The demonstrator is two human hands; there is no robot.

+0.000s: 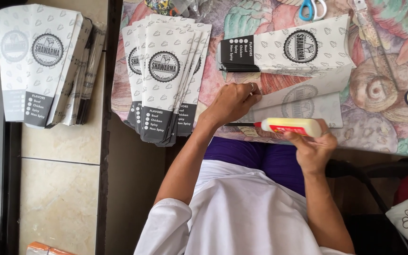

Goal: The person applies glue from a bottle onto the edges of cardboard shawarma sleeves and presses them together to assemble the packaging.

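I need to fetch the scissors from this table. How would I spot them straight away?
Start at the flower-patterned table and go to its far edge, beyond the flat stack of printed paper sleeves. The scissors lie just past that stack; they are the only thing with bright blue handle loops.

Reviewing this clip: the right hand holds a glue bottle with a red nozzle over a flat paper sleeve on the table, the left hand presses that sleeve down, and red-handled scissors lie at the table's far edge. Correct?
One detail is off. The scissors have blue handles, not red, as the head view shows. The rest stands: the right hand holds the glue bottle with its red nozzle over the flat paper sleeve, and the left hand presses that sleeve down on the table.
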